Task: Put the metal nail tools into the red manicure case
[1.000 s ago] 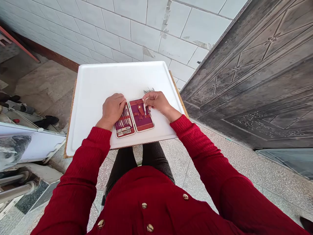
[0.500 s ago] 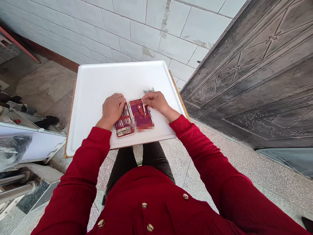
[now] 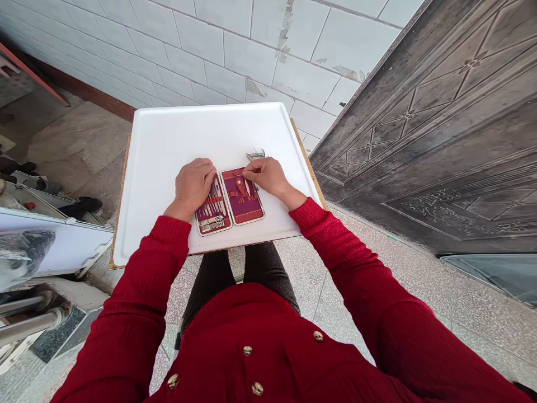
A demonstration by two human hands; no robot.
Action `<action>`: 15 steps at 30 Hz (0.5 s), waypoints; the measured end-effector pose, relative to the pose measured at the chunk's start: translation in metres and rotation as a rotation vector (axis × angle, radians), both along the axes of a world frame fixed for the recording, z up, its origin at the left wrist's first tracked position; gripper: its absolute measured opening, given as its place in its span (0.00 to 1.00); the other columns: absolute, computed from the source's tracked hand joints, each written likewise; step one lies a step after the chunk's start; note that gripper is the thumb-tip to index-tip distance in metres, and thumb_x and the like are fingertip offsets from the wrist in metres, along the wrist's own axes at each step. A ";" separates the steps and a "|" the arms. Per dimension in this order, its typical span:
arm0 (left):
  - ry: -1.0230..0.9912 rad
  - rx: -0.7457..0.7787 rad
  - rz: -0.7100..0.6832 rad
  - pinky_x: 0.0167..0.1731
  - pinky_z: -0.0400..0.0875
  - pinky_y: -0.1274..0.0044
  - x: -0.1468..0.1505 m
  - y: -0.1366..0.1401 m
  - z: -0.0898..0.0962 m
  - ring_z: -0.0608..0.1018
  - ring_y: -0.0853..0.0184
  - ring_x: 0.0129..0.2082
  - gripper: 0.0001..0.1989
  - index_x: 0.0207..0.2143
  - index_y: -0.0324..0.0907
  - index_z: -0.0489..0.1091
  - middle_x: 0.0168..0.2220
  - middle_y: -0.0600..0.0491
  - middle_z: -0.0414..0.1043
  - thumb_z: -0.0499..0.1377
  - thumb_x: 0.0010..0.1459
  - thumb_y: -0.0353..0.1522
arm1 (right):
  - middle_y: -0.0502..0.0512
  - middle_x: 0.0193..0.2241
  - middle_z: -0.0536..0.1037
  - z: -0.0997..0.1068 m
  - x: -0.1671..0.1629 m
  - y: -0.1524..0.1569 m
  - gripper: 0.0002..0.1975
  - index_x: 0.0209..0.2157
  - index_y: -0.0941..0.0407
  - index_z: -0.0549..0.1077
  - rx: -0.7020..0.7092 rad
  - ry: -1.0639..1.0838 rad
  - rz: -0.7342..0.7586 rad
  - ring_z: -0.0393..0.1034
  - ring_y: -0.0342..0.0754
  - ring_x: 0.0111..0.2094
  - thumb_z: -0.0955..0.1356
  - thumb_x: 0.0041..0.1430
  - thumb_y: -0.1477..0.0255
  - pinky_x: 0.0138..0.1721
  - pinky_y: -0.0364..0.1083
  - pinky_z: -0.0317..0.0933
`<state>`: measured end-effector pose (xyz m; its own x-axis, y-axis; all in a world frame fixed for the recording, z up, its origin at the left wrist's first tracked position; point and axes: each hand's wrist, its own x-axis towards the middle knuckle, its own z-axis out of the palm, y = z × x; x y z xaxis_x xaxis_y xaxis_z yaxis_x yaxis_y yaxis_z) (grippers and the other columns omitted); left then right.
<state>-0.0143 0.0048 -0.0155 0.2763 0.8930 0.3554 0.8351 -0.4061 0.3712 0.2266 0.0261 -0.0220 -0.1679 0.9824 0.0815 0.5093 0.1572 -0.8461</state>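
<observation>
Manicure case [image 3: 230, 201] lies open on the white table [image 3: 168, 145], its left half under the left hand [image 3: 192, 185], whose curled fingers press it flat. Right hand [image 3: 268, 175] fingers [image 3: 250, 174] pinch together on a small tool at the right half's top edge, so seating a tool seems the step in hand; metal clippers [image 3: 255, 154] lie just beyond them.

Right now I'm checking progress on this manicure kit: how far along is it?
Done: the manicure case lies open on the white tray, its left half full of tools, and one metal tool lies on the tray beyond it. In hand: the left hand rests on the left half; the right hand fingers a tool in the right half. Left: the right half looks mostly unfilled.
</observation>
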 end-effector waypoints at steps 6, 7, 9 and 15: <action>-0.002 0.003 -0.006 0.50 0.73 0.64 0.000 0.000 0.000 0.79 0.56 0.51 0.16 0.37 0.45 0.77 0.50 0.48 0.81 0.50 0.71 0.34 | 0.49 0.23 0.79 0.005 -0.002 -0.009 0.06 0.26 0.54 0.81 0.053 -0.102 -0.007 0.69 0.46 0.27 0.73 0.56 0.71 0.30 0.46 0.58; 0.001 0.005 -0.006 0.50 0.73 0.64 0.000 0.000 0.000 0.79 0.56 0.51 0.16 0.37 0.45 0.77 0.49 0.48 0.81 0.50 0.71 0.34 | 0.49 0.23 0.79 0.006 -0.002 -0.010 0.07 0.25 0.55 0.80 0.056 -0.119 0.000 0.69 0.46 0.27 0.73 0.57 0.71 0.30 0.46 0.57; 0.006 0.009 -0.007 0.51 0.73 0.63 0.000 0.000 0.000 0.79 0.56 0.51 0.16 0.37 0.44 0.77 0.49 0.48 0.81 0.50 0.71 0.34 | 0.50 0.23 0.79 0.009 -0.003 -0.012 0.07 0.25 0.55 0.80 0.059 -0.151 0.022 0.69 0.47 0.27 0.73 0.57 0.72 0.30 0.46 0.56; -0.005 0.007 -0.007 0.50 0.73 0.63 0.000 0.000 -0.001 0.79 0.55 0.51 0.16 0.37 0.46 0.78 0.49 0.48 0.82 0.50 0.71 0.34 | 0.51 0.25 0.78 0.021 -0.003 -0.023 0.09 0.26 0.55 0.80 0.136 -0.264 0.104 0.68 0.46 0.28 0.71 0.61 0.72 0.31 0.46 0.53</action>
